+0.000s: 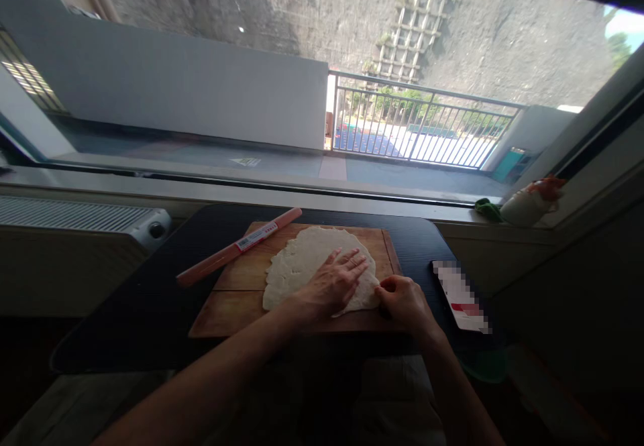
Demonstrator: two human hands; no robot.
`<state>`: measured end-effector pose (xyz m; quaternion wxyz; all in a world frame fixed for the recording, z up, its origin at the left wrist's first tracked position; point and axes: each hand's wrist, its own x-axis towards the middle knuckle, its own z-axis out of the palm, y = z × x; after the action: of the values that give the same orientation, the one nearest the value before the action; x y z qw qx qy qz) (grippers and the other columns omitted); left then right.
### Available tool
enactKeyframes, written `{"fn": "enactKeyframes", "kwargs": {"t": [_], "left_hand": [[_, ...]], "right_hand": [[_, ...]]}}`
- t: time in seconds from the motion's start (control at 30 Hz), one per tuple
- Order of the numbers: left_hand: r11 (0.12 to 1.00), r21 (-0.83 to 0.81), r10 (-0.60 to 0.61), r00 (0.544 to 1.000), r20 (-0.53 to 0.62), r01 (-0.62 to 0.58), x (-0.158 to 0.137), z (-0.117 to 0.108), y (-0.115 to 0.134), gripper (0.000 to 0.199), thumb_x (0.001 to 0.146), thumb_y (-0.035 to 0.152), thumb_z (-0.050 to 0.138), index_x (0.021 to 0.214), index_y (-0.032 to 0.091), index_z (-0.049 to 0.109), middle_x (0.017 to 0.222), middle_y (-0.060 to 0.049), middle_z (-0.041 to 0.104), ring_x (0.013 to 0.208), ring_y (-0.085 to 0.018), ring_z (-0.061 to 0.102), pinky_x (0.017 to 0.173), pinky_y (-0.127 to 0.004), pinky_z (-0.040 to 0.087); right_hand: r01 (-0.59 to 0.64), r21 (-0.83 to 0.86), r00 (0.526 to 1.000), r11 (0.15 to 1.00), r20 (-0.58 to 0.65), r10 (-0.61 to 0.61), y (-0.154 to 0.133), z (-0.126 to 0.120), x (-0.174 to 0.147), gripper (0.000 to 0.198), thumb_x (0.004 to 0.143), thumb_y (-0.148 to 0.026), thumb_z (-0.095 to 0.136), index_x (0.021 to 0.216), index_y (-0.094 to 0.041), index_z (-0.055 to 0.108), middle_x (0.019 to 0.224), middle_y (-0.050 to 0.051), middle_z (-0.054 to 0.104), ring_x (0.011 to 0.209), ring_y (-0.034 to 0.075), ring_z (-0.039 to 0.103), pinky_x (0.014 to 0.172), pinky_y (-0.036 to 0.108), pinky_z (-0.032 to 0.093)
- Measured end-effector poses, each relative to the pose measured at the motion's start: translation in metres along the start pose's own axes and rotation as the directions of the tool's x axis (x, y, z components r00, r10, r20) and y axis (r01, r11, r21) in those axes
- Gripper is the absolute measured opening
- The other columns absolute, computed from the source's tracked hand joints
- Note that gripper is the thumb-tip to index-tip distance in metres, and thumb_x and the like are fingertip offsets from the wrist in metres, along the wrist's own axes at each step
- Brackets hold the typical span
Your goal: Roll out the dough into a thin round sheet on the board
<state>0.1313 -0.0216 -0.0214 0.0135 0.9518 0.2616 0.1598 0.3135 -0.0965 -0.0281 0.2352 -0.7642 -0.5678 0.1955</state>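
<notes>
A flat, rolled-out sheet of pale dough point(296, 265) lies on a wooden cutting board point(226, 308), its outline uneven. My left hand point(335, 280) rests palm down on the dough, right of its middle, with the fingers stretched out. At the dough's right edge, my right hand point(405, 298) pinches the rim between thumb and fingers. A pinkish rolling pin point(216, 263) with a printed label lies slantwise across the board's left corner and the table.
The board stands on a dark table point(135, 318). A phone point(460, 298), partly blurred out, lies at the table's right. Behind are a window sill point(302, 194) with a white pot point(528, 206) and a radiator point(85, 221) at left.
</notes>
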Motion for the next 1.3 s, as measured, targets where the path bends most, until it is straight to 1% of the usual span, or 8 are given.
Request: {"fn": "enactKeyframes", "kwargs": {"t": [0.07,0.13,0.43,0.63,0.83,1.0,1.1,1.3], "left_hand": [[0.997,-0.036,0.076,0.996,0.053,-0.074,0.006,0.015,0.013,0.043,0.091,0.027,0.036,0.133,0.024,0.041,0.141,-0.004,0.041,0.134,-0.019,0.027,0.110,-0.041,0.016],[0.995,-0.055,0.088,0.993,0.081,-0.084,0.007,0.023,0.016,0.041,0.094,0.029,0.031,0.133,0.026,0.040,0.141,-0.003,0.041,0.134,-0.019,0.028,0.110,-0.041,0.017],[0.994,-0.087,0.074,0.992,0.098,-0.065,0.004,0.028,0.010,0.043,0.095,0.035,0.024,0.135,0.028,0.039,0.146,-0.002,0.035,0.135,-0.019,0.025,0.110,-0.042,0.014],[0.993,-0.100,0.077,0.992,0.101,-0.067,0.005,0.035,0.007,0.044,0.094,0.036,0.027,0.136,0.029,0.037,0.147,-0.001,0.032,0.136,-0.019,0.024,0.110,-0.043,0.014],[0.992,-0.115,0.058,0.993,0.104,-0.046,0.004,0.026,0.011,0.043,0.095,0.036,0.027,0.136,0.028,0.038,0.146,-0.002,0.033,0.135,-0.019,0.026,0.111,-0.042,0.015],[0.991,-0.133,0.014,0.998,0.063,-0.006,-0.006,0.018,0.024,0.047,0.095,0.034,0.026,0.141,0.022,0.029,0.147,-0.006,0.030,0.137,-0.019,0.021,0.112,-0.043,0.013],[0.987,-0.163,0.020,0.997,0.077,-0.008,-0.013,0.018,0.027,0.047,0.094,0.033,0.028,0.141,0.022,0.029,0.147,-0.007,0.032,0.136,-0.020,0.023,0.112,-0.045,0.014],[0.966,-0.259,0.008,0.998,0.067,0.010,-0.017,0.014,0.019,0.042,0.092,0.028,0.035,0.133,0.028,0.042,0.140,-0.004,0.043,0.131,-0.020,0.034,0.111,-0.045,0.020]], "right_hand": [[0.004,-0.012,1.000,1.000,-0.005,-0.004,-0.003,0.000,-0.001,0.020,0.078,-0.036,0.055,0.081,-0.022,0.068,0.081,0.003,0.070,0.078,0.018,0.063,0.063,0.023,0.039],[0.005,-0.036,1.000,0.999,-0.030,-0.006,-0.007,0.000,-0.004,0.019,0.079,-0.035,0.054,0.080,-0.022,0.068,0.080,0.003,0.070,0.077,0.018,0.063,0.063,0.023,0.038],[0.015,-0.179,0.992,0.984,-0.118,-0.037,-0.012,0.007,-0.019,0.018,0.084,-0.029,0.049,0.076,-0.022,0.064,0.078,0.003,0.069,0.076,0.019,0.063,0.064,0.026,0.035],[0.031,-0.116,0.990,0.993,-0.133,-0.046,-0.007,0.008,-0.029,0.017,0.083,-0.028,0.049,0.075,-0.022,0.063,0.077,0.002,0.068,0.073,0.017,0.062,0.063,0.025,0.035],[0.047,-0.024,0.994,0.999,-0.094,-0.050,-0.002,0.002,-0.033,0.018,0.084,-0.029,0.049,0.078,-0.022,0.064,0.079,0.002,0.067,0.075,0.018,0.062,0.064,0.025,0.038],[0.126,0.053,0.991,0.991,-0.050,-0.124,0.000,-0.001,-0.027,0.023,0.081,-0.027,0.053,0.101,-0.021,0.061,0.079,0.001,0.065,0.075,0.016,0.060,0.066,0.025,0.040],[0.201,0.038,0.980,0.979,-0.017,-0.200,-0.002,-0.004,-0.025,0.027,0.078,-0.024,0.056,0.104,-0.021,0.058,0.083,0.001,0.062,0.073,0.015,0.057,0.067,0.024,0.041],[0.444,0.001,0.885,0.896,0.152,-0.439,0.002,-0.012,-0.023,0.031,0.074,-0.018,0.059,0.104,-0.022,0.057,0.095,0.002,0.056,0.081,0.013,0.054,0.070,0.022,0.041]]}}
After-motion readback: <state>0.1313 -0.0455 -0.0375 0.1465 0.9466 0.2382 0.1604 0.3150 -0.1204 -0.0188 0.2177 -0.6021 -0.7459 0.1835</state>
